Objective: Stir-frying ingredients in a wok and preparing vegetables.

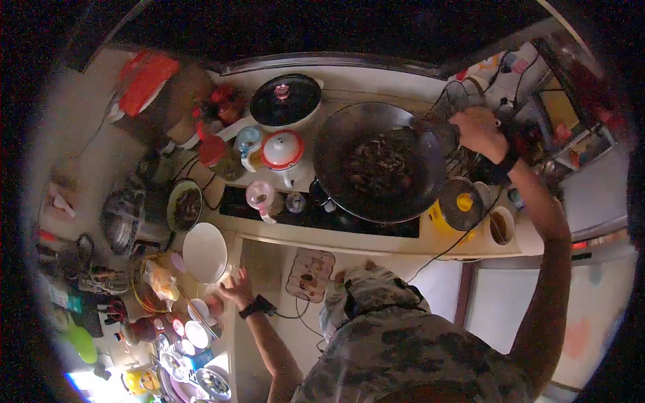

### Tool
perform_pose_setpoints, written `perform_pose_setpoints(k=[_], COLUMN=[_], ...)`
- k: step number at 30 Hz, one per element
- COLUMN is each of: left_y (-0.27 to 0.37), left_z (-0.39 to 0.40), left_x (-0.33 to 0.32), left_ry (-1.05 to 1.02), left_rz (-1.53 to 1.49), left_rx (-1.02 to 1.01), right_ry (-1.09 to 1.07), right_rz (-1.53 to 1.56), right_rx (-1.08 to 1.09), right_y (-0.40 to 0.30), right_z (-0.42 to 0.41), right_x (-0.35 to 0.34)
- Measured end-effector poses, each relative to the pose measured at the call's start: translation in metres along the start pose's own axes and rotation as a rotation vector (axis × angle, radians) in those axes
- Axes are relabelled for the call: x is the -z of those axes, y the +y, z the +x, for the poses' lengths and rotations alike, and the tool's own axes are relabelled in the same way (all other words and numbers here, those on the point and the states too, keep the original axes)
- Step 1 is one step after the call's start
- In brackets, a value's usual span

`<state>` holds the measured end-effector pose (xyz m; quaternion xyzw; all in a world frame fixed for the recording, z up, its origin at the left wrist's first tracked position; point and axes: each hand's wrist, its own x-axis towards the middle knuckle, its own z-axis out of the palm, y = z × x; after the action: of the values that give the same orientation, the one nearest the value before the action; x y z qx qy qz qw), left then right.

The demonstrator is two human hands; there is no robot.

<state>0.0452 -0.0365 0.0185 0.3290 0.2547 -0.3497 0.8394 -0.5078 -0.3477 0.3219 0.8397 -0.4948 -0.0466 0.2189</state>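
Observation:
A dark wok (327, 186) sits over the black stove top (347, 224). Dark cooked food (380, 163) lies in its bottom. My right hand (478, 132) is closed around the wok's handle (444, 135) at the far right side. Down on the left, my left hand (239, 290) has its fingers apart at the near edge of a white plate (205, 252); blur hides whether it touches the rim. Beyond that plate stands a bowl (184, 205) of dark food. Both wrists wear dark bands.
Left of the wok are a black lid (285, 99), a red-rimmed white enamel pot (282, 150) and a pink-lidded jug (260, 195). A yellow container (456, 204) and a cup (501, 225) stand at right. Bowls (197, 334) and a basket (146, 287) crowd the left counter. A cord crosses the front edge.

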Motion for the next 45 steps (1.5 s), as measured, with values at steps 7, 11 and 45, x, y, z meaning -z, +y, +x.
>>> perform_pose_setpoints(k=[7,11,45], left_y=[-0.060,-0.089,-0.264], left_z=[-0.034,-0.024,0.006], left_x=[0.014,0.005,-0.097], left_ry=[-0.190,-0.491,-0.646], left_rz=[0.386,0.537,0.551], left_rx=[0.132,0.203,0.583], right_ry=[-0.390,-0.522,-0.099], right_rz=[-0.065,0.109,0.303], right_rx=[0.072,-0.003,-0.163], right_y=[0.029,0.031,-0.064], right_z=[-0.025,-0.016,-0.107], right_x=[0.030,0.014,-0.069])
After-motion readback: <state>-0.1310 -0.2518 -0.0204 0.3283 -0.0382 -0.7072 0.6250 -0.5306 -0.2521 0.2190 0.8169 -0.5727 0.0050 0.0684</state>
